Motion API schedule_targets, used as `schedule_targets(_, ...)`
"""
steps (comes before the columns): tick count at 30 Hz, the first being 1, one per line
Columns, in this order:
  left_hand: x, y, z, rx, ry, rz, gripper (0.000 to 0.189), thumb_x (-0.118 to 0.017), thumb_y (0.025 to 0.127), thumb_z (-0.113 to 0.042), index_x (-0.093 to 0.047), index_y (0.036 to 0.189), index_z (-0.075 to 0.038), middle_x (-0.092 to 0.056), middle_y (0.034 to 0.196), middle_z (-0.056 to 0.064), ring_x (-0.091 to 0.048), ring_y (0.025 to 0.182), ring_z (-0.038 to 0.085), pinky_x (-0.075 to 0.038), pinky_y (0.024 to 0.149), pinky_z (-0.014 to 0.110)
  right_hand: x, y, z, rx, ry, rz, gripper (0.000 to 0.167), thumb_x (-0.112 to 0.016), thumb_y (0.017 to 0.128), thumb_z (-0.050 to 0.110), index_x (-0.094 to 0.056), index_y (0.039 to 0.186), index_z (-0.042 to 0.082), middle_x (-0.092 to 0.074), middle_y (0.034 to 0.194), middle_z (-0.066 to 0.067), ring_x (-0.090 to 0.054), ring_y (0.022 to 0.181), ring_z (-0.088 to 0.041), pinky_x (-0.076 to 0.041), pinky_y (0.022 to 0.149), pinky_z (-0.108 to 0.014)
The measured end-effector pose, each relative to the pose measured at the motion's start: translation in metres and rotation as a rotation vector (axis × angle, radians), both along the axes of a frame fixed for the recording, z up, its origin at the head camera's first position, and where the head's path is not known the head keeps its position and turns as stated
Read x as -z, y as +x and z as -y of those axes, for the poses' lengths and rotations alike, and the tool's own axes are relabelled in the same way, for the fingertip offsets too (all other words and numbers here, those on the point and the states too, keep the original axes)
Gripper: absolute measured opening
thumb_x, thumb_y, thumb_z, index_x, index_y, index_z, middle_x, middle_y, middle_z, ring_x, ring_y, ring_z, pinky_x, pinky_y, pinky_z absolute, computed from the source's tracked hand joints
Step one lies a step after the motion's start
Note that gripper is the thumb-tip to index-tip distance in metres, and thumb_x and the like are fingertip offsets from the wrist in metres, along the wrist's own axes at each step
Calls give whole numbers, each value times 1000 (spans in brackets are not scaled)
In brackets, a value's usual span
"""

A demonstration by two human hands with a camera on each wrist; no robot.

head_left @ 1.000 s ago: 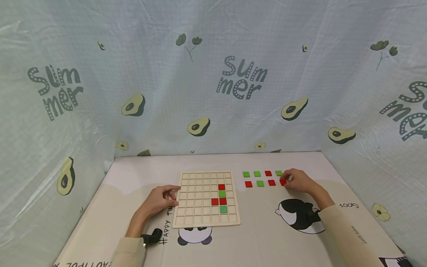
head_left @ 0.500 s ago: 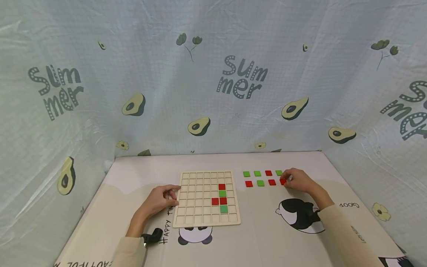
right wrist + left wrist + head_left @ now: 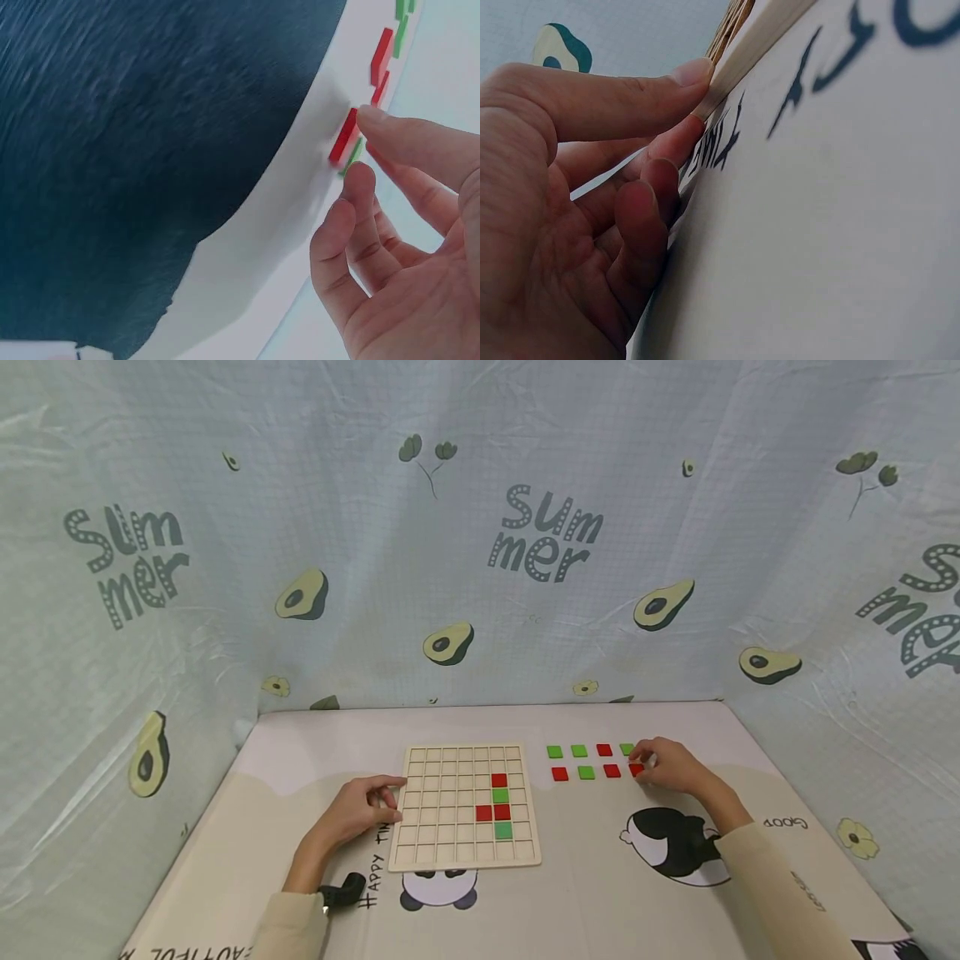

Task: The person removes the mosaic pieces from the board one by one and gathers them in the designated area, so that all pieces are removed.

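Observation:
A pale wooden grid board [image 3: 442, 852] lies in front of me in the head view, with several red and green square tiles set in its cells toward the right. My left hand [image 3: 363, 806] touches the board's left edge with thumb and index fingertip, spaced apart along it; its other fingers curl loosely, as the left wrist view shows. To the right, my right hand [image 3: 671, 766] has thumb and index finger at a red tile [image 3: 345, 135], pinching its edges. That tile is the right end of the nearer row, partly hidden by the fingers in the head view.
Two rows of loose tiles lie right of the board, among them a green tile [image 3: 554, 752], a red tile [image 3: 559, 774] and a green tile [image 3: 627, 749] close beside the right fingers. A printed cloth [image 3: 570, 893] covers the table; a patterned curtain [image 3: 360, 610] hangs behind.
My right index and thumb have shifted very slightly left over the red tile. The left hand and the board stay where they were.

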State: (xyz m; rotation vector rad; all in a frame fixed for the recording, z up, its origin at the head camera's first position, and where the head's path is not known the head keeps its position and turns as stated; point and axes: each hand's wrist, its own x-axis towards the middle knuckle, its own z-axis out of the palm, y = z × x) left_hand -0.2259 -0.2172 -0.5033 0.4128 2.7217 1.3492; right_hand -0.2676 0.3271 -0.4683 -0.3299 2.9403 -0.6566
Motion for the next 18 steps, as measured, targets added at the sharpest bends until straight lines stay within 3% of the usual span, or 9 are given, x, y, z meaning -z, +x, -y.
schedule_targets(18, 0, 0, -1, -5, -4, 0, 53, -83, 78, -8, -70, 129, 0, -65, 83, 1, -48, 65, 11, -39, 63, 23, -10, -2, 49, -158, -65, -55, 26, -76, 89, 12, -71, 112, 3, -70, 101, -8, -61, 89, -18, -52, 78, -34)
